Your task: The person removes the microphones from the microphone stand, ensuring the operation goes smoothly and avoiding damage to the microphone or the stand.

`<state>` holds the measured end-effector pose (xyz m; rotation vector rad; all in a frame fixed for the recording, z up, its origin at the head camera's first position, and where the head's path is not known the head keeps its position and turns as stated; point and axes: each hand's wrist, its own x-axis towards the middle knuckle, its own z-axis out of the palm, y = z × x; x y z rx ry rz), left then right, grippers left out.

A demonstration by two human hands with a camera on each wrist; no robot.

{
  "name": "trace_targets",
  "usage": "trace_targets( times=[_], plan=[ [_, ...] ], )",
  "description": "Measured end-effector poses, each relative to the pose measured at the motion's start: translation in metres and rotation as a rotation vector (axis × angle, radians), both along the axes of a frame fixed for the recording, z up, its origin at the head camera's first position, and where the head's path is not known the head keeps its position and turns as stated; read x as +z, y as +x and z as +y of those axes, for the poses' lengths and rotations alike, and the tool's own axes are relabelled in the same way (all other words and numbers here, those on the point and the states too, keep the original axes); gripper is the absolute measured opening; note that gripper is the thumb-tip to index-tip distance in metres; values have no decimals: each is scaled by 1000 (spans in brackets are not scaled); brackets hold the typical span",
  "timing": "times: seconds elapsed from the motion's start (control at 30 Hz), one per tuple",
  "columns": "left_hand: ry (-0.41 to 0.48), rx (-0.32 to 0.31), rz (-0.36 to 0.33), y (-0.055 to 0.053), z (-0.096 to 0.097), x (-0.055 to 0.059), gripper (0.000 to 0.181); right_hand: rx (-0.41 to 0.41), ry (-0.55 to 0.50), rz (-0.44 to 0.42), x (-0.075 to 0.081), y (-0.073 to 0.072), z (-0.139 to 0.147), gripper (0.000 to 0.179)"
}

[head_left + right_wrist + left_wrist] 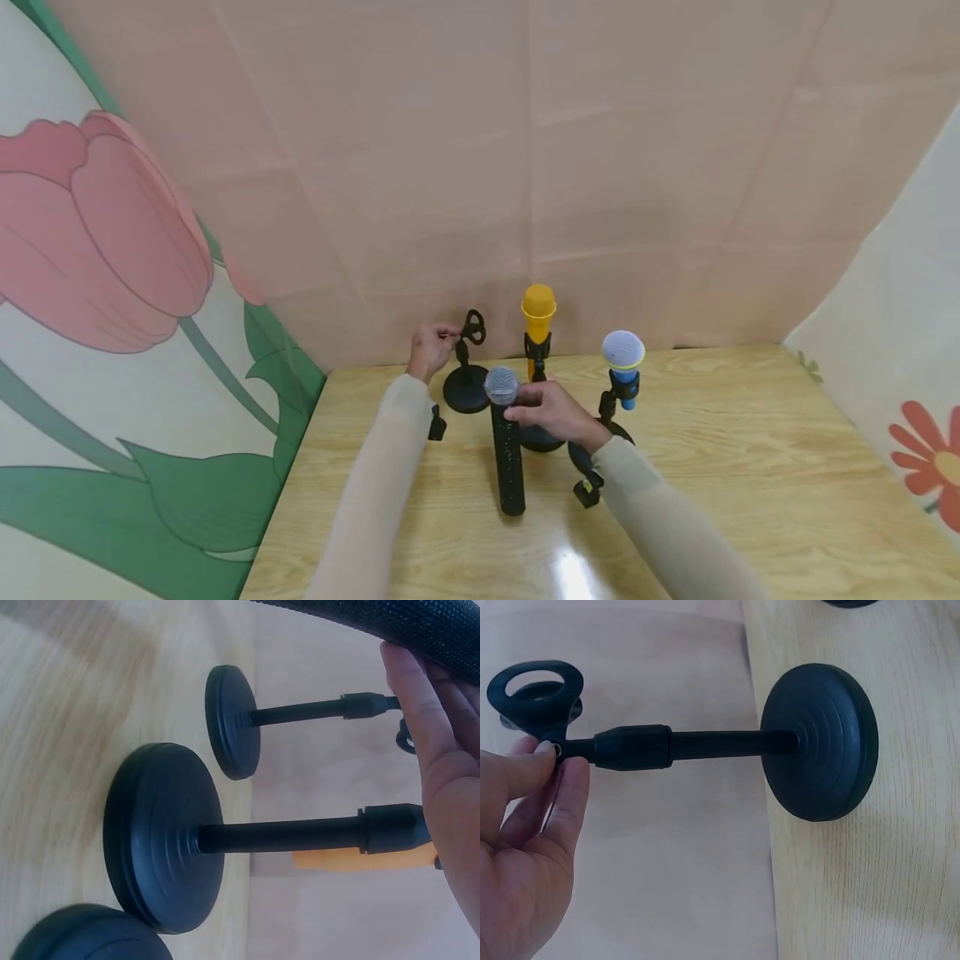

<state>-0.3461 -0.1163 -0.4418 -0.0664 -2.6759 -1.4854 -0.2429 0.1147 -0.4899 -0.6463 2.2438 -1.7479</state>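
At the back of the table, my left hand holds a black desktop microphone stand near its top. In the left wrist view, thumb and fingers pinch the joint just below the empty ring-shaped clip. The round base is down on the wood. My right hand grips a black glittery microphone just under its silver mesh head. This microphone is tilted, head up, in front of the stands. In the right wrist view, only part of its dark handle shows, above the fingers.
A yellow microphone sits upright in the clip of a second stand, behind my right hand. To its right, a blue microphone with a whitish head leans in a third stand. A pink cloth backdrop hangs behind the wooden table.
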Motion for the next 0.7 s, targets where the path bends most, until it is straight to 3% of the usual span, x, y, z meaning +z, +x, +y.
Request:
trace_targets(
  times=[0.6, 0.7],
  plan=[
    [18, -12, 3, -1, 1, -1, 16, 6, -5, -52, -8, -2, -13, 30],
    [21, -14, 2, -1, 0, -1, 16, 16, -16, -63, 1, 4, -16, 29]
  ],
)
